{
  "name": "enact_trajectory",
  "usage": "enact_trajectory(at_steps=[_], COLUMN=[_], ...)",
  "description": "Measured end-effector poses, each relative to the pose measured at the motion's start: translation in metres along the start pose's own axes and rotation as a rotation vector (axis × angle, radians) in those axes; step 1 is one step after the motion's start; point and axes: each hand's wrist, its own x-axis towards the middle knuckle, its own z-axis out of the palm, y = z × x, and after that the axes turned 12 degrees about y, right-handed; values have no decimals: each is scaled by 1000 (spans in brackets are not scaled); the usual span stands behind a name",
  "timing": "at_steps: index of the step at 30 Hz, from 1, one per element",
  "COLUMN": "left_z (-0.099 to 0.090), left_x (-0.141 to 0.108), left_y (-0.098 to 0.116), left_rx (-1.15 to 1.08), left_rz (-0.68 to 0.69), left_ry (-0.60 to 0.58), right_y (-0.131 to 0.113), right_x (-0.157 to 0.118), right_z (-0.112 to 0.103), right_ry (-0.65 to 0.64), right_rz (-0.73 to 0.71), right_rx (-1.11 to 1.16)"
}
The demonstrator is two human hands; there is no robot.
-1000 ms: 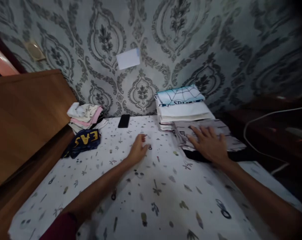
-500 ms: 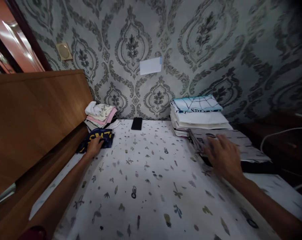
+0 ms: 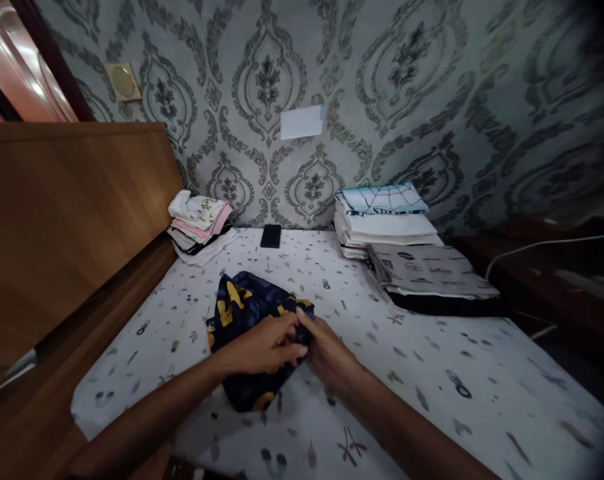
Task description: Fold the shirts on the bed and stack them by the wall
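A crumpled navy cloth garment with a yellow print [image 3: 247,303] lies on the patterned bedsheet [image 3: 382,400] in front of me. My left hand [image 3: 267,343] rests across its middle, fingers curled around the fabric near the right edge. Close beside it, my right hand [image 3: 327,350] pinches the same right edge between thumb and fingers. The two hands almost touch. What kind of garment it is cannot be made out from the folds.
Folded clothes form a small stack [image 3: 202,220] at the back left, near a wooden headboard [image 3: 77,227]. A black phone-like object [image 3: 271,236] lies by the wall. On the right stand a white folded stack [image 3: 387,230] and grey folded cloth [image 3: 432,270].
My left hand has brought the navy garment from beside the left stack to the middle of the bed. My right hand has left the grey folded cloth and now grips the garment too.
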Motion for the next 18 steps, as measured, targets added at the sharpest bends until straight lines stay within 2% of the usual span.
enact_trajectory(at_steps=[2, 3, 5, 7, 8, 10, 12, 13, 16, 18], left_z=[-6, -13, -29, -43, -49, -56, -59, -60, -66, -78], left_x=[-4, -1, 16, 41, 54, 75, 85, 86, 79, 77], left_y=[9, 12, 12, 6, 1, -13, -29, -37, -52, -52], left_rx=[81, 115, 210, 401, 533, 760, 879, 911, 946, 957], left_rz=[38, 54, 114, 234, 296, 338, 287, 251, 171, 146], left_ry=[-51, -32, 104, 210, 198, 13, -166, -202, -180, -112], right_y=[-8, -13, -22, -31, -35, -45, -56, -61, -78, -91], right_x=[-8, -13, -25, -39, -46, -61, -74, -78, -78, -65], right_z=[-7, -10, -15, -16, -16, -16, -22, -27, -48, -65], right_ry=[92, 106, 60, -25, -66, -123, -122, -101, 9, 109], right_rz=[-23, -33, -41, -56, -66, -80, -92, -97, -100, -115], right_rx=[32, 24, -38, -126, -168, -233, -264, -271, -279, -306])
